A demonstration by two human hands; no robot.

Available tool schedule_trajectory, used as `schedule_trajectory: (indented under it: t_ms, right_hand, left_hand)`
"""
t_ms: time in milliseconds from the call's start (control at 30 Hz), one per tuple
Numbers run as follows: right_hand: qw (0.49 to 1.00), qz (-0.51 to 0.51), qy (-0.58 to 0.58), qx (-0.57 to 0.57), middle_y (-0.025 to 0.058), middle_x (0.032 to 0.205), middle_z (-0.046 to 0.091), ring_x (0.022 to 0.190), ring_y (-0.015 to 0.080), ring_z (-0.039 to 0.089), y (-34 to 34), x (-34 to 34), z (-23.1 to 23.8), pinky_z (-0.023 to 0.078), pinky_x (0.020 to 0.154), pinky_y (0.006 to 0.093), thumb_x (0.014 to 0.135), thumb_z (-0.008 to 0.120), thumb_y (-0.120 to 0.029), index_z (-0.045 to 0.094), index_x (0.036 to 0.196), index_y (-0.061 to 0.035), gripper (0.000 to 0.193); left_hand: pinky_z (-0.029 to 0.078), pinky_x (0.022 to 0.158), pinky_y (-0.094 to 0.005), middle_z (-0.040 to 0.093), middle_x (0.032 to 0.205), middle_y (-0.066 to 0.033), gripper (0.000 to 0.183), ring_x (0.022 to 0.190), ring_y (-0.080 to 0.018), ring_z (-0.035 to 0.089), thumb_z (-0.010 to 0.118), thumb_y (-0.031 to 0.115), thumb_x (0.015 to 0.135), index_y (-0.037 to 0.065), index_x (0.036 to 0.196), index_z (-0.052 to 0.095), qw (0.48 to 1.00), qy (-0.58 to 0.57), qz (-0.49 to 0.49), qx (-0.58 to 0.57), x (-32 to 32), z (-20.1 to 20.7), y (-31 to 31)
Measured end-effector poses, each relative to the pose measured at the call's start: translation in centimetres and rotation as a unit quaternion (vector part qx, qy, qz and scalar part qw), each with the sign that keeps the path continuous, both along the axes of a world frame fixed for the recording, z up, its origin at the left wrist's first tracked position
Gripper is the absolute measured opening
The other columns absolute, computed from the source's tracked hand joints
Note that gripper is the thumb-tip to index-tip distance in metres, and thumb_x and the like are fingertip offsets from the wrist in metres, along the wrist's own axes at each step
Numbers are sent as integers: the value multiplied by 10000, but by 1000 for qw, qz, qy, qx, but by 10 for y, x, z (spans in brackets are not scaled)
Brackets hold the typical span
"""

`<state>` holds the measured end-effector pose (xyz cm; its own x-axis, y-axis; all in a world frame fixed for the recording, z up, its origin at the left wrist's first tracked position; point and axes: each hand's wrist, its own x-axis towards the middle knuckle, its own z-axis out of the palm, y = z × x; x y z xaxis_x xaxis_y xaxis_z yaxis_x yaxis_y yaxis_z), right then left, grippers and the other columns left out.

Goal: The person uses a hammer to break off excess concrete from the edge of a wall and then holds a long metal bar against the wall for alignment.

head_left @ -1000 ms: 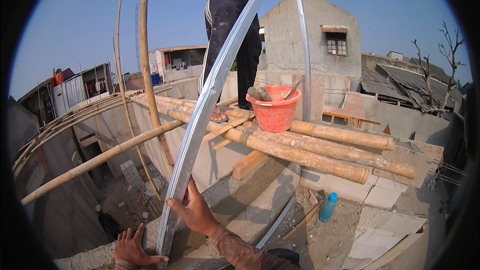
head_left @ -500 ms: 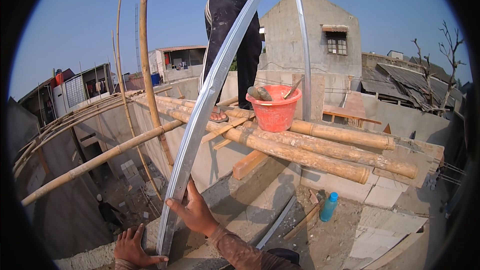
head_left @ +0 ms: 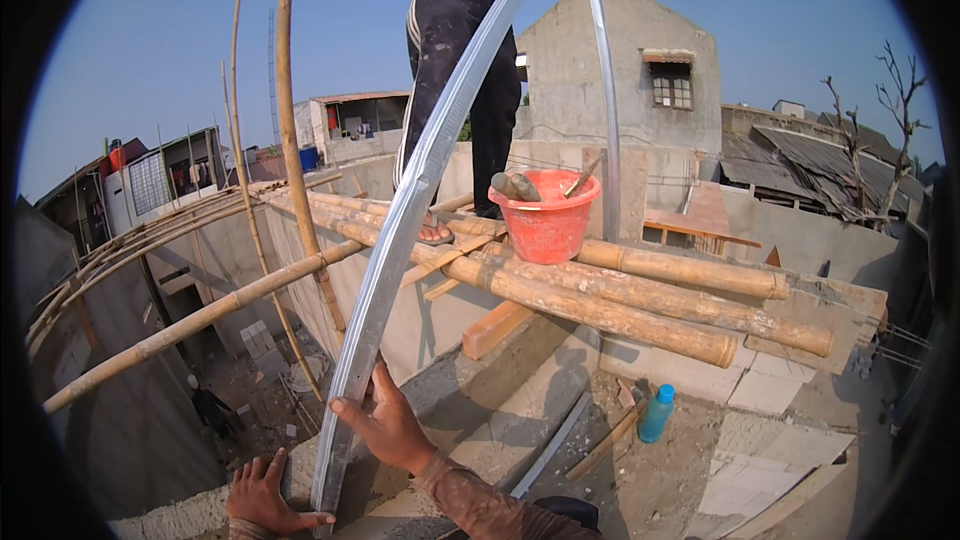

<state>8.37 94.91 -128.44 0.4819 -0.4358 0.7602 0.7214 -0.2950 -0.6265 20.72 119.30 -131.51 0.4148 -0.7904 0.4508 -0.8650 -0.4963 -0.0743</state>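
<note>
A long silver metal profile (head_left: 397, 230) rises at a slant from the top of the concrete wall (head_left: 440, 418). My right hand (head_left: 393, 427) is closed round its lower part, the thumb on the near face and fingers behind. At the foot of the profile, my left hand (head_left: 265, 500) lies on the wall top with its fingers spread. The left thumb reaches across to the profile's lower end. A co-worker (head_left: 455, 50) in an orange top and dark trousers stands on the bamboo beyond, one arm near the profile's upper end. The top end is out of view.
Thick bamboo poles (head_left: 610, 312) cross the walls, bearing a red bucket (head_left: 548, 225) with tools. A second metal strip (head_left: 606, 90) stands behind it. A blue bottle (head_left: 656, 414) stands lower right, near another metal strip (head_left: 552, 445). Far below left, another person (head_left: 208, 406) is at ground level.
The person far below has shifted slightly. My view has moved a little; both hands and the metal profile stay almost where they were.
</note>
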Motion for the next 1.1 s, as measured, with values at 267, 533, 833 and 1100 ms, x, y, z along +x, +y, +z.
schedule_trajectory:
  t_ms: [267,533,833,1100]
  right_hand:
    - [999,27,23,23,238,1367,495,1240,267,497,0,-2,0,395,1049,359,968,670,-288,266,1482,79,750]
    - [1000,-6,-5,-8,264,1385,481,1253,296,496,-1,2,-1,378,1068,368,967,667,-314,249,1484,99,783]
    - [1000,2,-15,4,234,1315,522,1185,256,524,0,2,0,416,1020,351,967,672,-307,268,1470,98,762]
    - [1000,-10,-15,1,217,1232,559,1131,256,552,0,1,0,431,987,353,963,678,-299,351,1402,90,671]
  left_hand:
    - [477,962,-495,616,1119,-183,1316,1049,-369,625,780,866,341,13,1324,585,1000,-12,-19,-17,1,-2,0]
    - [462,983,-501,613,1131,-183,1329,1060,-364,622,780,867,344,9,1337,570,1000,7,-10,-5,-1,1,0]
    - [462,981,-504,608,1136,-180,1328,1063,-359,620,780,867,346,5,1333,567,1000,6,-15,-8,1,0,0]
    - [473,963,-498,609,1120,-176,1328,1044,-359,623,778,869,339,8,1330,574,1000,-3,-1,-2,-1,0,0]
